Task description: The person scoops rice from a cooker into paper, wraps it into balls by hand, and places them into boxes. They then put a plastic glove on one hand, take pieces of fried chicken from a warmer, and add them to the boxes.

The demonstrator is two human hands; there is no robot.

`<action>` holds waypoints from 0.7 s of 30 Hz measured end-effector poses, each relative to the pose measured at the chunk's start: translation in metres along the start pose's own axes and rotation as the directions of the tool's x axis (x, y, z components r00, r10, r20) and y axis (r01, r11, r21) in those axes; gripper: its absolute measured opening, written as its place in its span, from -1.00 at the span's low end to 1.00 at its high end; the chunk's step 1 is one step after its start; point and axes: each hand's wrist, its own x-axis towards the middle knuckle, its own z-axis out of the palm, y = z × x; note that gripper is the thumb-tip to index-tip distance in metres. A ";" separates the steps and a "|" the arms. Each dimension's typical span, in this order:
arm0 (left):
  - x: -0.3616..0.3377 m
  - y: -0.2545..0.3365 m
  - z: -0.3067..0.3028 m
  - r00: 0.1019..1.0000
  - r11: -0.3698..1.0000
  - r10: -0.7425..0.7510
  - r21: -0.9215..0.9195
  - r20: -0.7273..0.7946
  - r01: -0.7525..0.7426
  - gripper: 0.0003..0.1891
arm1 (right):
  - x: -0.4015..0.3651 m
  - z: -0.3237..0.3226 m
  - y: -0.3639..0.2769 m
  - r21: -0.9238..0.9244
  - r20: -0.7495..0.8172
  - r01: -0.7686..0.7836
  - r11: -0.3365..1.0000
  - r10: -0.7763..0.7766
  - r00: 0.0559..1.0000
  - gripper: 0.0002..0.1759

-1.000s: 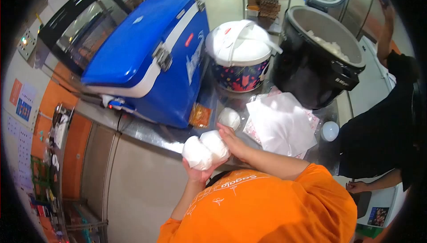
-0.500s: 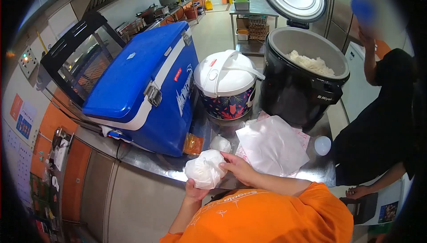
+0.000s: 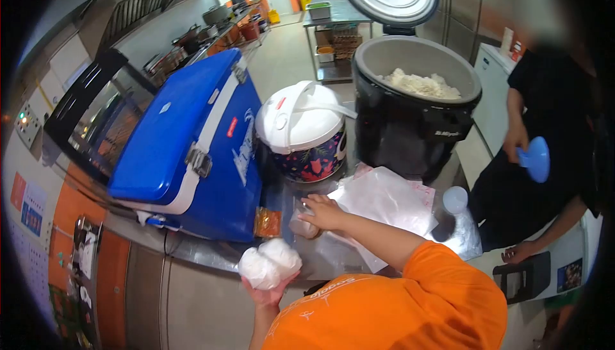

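My left hand (image 3: 268,291) holds a white paper-wrapped bundle (image 3: 269,263) from below, just off the table's front edge; its two rounded lobes may be two bundles side by side. What is inside the paper is hidden. My right hand (image 3: 327,212) reaches over the table, its fingers around a small, pale, round packet (image 3: 302,223) whose kind I cannot make out. A bag of orange-brown sauce (image 3: 268,222) lies to the left of that packet. Sheets of white wrapping paper (image 3: 384,202) are spread under and right of my right forearm.
A blue cooler box (image 3: 186,138), a lidded white rice cooker (image 3: 301,132) and a black cooker (image 3: 410,132) with white rice (image 3: 423,85) line the steel table. A small translucent bowl (image 3: 455,200) sits at right. A co-worker in black holds a blue paddle-like tool (image 3: 537,159).
My right hand has left the white bundle and moved onto the small packet. My left hand alone now holds the bundle, lower and further left. The co-worker's blue tool has come down.
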 end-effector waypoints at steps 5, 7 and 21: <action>-0.027 0.004 -0.029 0.987 0.999 0.041 0.041 -0.154 -0.035 -0.05 | 0.038 0.019 0.020 -0.165 0.267 -0.038 0.986 0.082 0.960 0.02; -0.033 0.004 -0.035 0.978 0.998 0.048 0.038 -0.202 -0.041 -0.08 | 0.037 0.013 0.008 -0.169 0.341 -0.023 0.985 0.080 0.937 0.06; -0.034 -0.016 -0.044 0.942 0.988 -0.114 0.065 -0.317 0.141 -0.21 | -0.003 0.045 -0.004 0.149 0.273 0.035 0.988 -0.075 0.959 -0.03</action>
